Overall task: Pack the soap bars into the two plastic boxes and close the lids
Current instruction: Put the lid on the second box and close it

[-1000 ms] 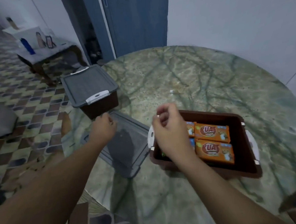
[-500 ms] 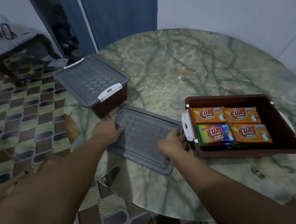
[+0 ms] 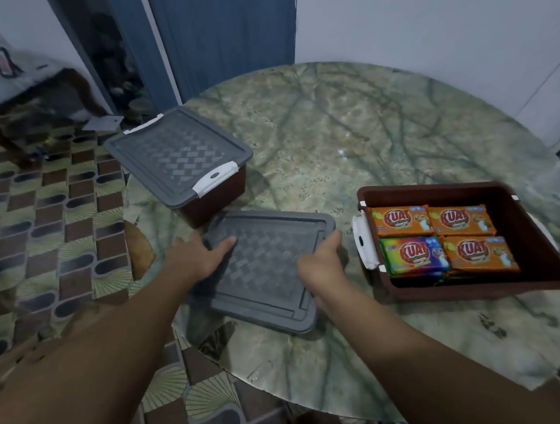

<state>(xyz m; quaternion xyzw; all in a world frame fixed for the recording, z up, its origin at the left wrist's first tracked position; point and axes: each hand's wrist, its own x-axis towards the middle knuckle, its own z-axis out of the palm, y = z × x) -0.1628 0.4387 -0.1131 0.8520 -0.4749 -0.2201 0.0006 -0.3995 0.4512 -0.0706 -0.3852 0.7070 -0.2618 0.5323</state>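
While you are looking down at a round green marble table [image 3: 349, 137], your two bare hands are taking hold of a loose grey lid [image 3: 268, 270] lying flat near the table's front-left edge. Your left hand [image 3: 197, 260] is resting on the lid's left side, thumb laid over the top, fingers seemingly curled at the rim. Your right hand [image 3: 323, 261] is closing around the lid's right edge, fingers wrapped under it out of sight, so I am judging this a grip, not just a touch.

One brown plastic box [image 3: 185, 165] is sitting behind the lid, at the table's left edge, already covered by its own grey lid with a white clasp showing; what is inside cannot be seen. That half is looking finished.

To the right, just beside the loose lid, the second brown box [image 3: 532, 231] is standing open. Four wrapped soap bars [image 3: 442, 239] are showing in it, three orange and one multicoloured, packed close against its left side, with more apparently underneath. No soap is lying loose on the table.

What is remaining, by my reading, is lifting this lid over the open box and snapping its white clasps shut.
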